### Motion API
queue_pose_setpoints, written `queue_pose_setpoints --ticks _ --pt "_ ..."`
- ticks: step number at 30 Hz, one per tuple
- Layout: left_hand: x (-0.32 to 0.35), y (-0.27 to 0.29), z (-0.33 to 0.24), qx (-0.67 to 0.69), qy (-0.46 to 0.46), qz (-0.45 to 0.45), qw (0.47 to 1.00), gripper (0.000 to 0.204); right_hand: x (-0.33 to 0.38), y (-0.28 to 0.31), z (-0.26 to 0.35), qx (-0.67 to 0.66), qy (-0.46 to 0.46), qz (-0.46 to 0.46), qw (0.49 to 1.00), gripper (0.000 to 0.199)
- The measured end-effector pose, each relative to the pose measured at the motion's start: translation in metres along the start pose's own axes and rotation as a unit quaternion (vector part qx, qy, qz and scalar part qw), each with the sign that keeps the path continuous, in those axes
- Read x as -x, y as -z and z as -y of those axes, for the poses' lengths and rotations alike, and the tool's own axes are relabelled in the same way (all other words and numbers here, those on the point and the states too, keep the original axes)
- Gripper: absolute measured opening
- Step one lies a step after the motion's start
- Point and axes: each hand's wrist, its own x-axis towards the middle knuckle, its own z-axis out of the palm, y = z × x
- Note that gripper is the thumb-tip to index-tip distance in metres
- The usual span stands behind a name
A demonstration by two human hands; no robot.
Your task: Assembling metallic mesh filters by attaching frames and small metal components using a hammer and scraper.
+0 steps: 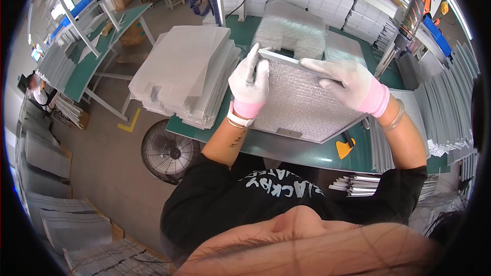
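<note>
A silvery metal mesh filter panel (299, 102) with a thin pale frame is tilted up above the green table (255, 145). My left hand (249, 82), in a white glove with a pink cuff, is closed on the panel's far left corner. My right hand (350, 82), gloved alike, is closed over the far edge, fingers and thumb against the pale frame strip (281, 57). Some of its fingertips are hidden behind the panel. To the right of the panel's near edge lies an orange scraper (345, 148) with a dark handle.
A tall stack of mesh sheets (179, 66) stands at the left, with more mesh pieces (291, 28) behind the panel. Many frame strips (445, 107) are stacked at the right, near an upright orange-and-black power tool (417, 10). A floor fan (171, 151) stands below the table's left edge.
</note>
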Motion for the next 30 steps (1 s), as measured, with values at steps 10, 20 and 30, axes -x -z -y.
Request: queue_pose_setpoints --ticks 10,20,30 --pt "0.01 0.011 0.015 0.042 0.06 0.024 0.997 0.033 -0.004 -0.008 0.005 0.032 -0.005 -0.005 0.999 0.055" --pt "0.028 0.013 0.041 0.172 0.085 0.142 0.971 0.038 0.005 0.002 0.02 0.198 0.049 -0.043 0.978 0.054" --pt "-0.095 -0.003 -0.042 0.114 -0.275 0.31 0.903 0.033 0.245 -0.157 -0.08 0.209 -0.433 -0.09 0.872 0.037"
